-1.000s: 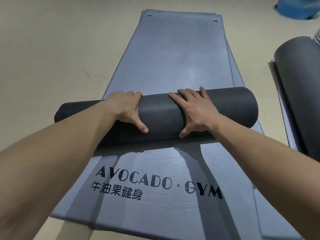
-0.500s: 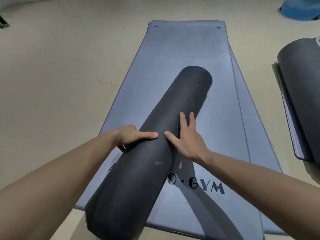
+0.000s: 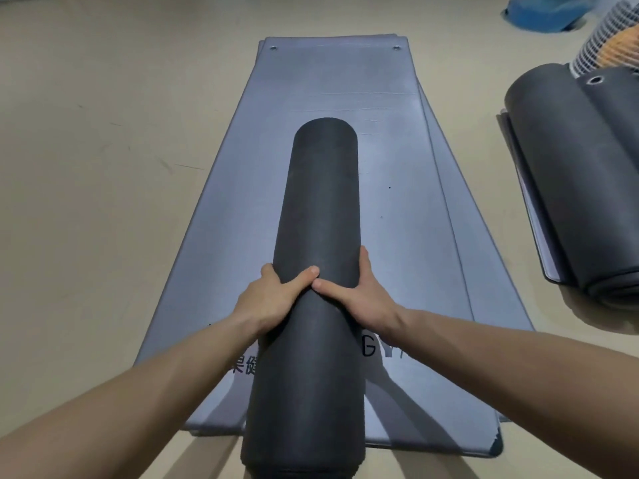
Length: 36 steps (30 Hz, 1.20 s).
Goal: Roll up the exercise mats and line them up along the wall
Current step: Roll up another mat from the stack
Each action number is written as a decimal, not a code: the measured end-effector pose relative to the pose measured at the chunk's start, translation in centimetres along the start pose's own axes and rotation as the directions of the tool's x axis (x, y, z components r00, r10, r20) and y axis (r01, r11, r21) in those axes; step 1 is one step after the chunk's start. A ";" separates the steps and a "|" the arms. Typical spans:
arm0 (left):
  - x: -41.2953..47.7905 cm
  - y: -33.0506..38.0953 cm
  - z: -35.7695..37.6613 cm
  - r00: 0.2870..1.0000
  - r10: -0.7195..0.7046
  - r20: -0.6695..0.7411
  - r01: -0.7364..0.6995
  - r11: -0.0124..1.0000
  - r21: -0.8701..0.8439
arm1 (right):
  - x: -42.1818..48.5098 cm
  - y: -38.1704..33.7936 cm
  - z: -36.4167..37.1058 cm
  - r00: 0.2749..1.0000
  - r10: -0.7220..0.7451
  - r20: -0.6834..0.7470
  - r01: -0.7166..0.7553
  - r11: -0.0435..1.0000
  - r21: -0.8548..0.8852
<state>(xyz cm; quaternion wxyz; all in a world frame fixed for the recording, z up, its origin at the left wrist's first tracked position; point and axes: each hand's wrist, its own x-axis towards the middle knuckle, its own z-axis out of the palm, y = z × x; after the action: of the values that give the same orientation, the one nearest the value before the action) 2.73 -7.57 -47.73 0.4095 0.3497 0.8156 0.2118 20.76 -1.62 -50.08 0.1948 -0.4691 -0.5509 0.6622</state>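
The rolled mat (image 3: pixel 321 202) has swung round. A second ago it lay crosswise on the flat mats (image 3: pixel 328 91), from 9 to 3 o'clock, with both palms pressing on top. Half a second ago it slanted from 7 to 1 o'clock. Now it points straight away from the person, from 6 to 12 o'clock, over the middle of the flat mats, and its near end reaches past their near edge towards the camera.

The grip has changed too. The left hand (image 3: pixel 269 299) now grasps the roll from its 9 o'clock side, thumb over the top and fingers curled round the flank. The right hand (image 3: pixel 359 295) grasps it from the 3 o'clock side in the same way. The two thumb tips meet, or nearly so, on the crown of the roll. Both hands sit near its middle.

This suggests the rolling of this mat is finished and the carrying step has begun. The roll looks tight, with no loose flap showing from above. Whether its far end is clear of the flat mats or touches them cannot be told.

At 3 o'clock, well apart, more rolled mats (image 3: pixel 567 167) lie side by side on the floor (image 3: pixel 86 167), so that is probably the line this one joins. No wall shows in this view. At least two flat mats are left to roll, judging by the stepped edges on the 3 o'clock side.
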 end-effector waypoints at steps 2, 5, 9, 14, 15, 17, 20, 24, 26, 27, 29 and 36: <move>0.3 0.5 0.6 0.999 0.000 0.050 0.006 0.993 -0.116 | -0.2 -0.5 -0.7 0.999 -0.026 -0.038 0.026 1.000 0.000; 1.1 2.6 3.0 0.996 0.044 0.079 -0.027 0.979 -0.202 | -0.7 -1.2 -3.1 0.992 -0.052 -0.112 0.047 0.998 -0.046; 2.1 7.0 6.9 0.988 0.085 0.129 -0.047 0.960 -0.275 | -0.8 -1.8 -8.7 0.988 -0.042 -0.149 0.023 0.992 -0.126; 3.6 12.1 12.3 0.974 0.140 0.177 -0.089 0.959 -0.270 | -0.9 -1.7 -15.7 0.969 -0.052 -0.240 0.004 0.981 -0.196; 4.0 13.0 13.5 0.971 0.150 0.188 -0.094 0.956 -0.277 | -0.8 -1.7 -17.2 0.962 -0.057 -0.265 0.003 0.980 -0.201; 4.9 15.1 15.9 0.960 0.169 0.221 -0.096 0.947 -0.306 | -0.6 -1.8 -20.1 0.950 -0.071 -0.305 0.000 0.974 -0.226; 6.6 18.6 19.1 0.952 0.208 0.223 -0.125 0.933 -0.338 | 0.1 -2.1 -24.6 0.920 -0.098 -0.381 -0.031 0.948 -0.318; 8.6 23.3 22.4 0.948 0.233 0.215 -0.153 0.931 -0.330 | 1.3 -2.9 -28.5 0.877 -0.088 -0.473 -0.182 0.850 -0.494; 9.9 25.0 24.1 0.948 0.243 0.206 -0.173 0.936 -0.307 | 2.1 -3.3 -29.6 0.873 -0.051 -0.485 -0.286 0.752 -0.594; 10.5 25.8 24.8 0.947 0.248 0.203 -0.184 0.939 -0.289 | 2.5 -3.5 -30.2 0.871 -0.038 -0.489 -0.319 0.714 -0.623; 11.7 27.4 26.0 0.947 0.252 0.199 -0.192 0.940 -0.281 | 3.5 -4.0 -31.9 0.864 -0.027 -0.503 -0.348 0.690 -0.635; 14.7 32.4 28.1 0.931 0.284 0.230 -0.228 0.943 -0.242 | 6.3 -3.5 -35.6 0.801 -0.058 -0.596 -0.365 0.742 -0.563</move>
<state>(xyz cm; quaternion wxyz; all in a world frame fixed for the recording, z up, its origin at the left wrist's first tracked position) 32.36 26.61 -51.03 0.5170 0.4330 0.6742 0.3012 46.55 23.81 -47.81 0.1179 -0.7307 -0.6173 0.2667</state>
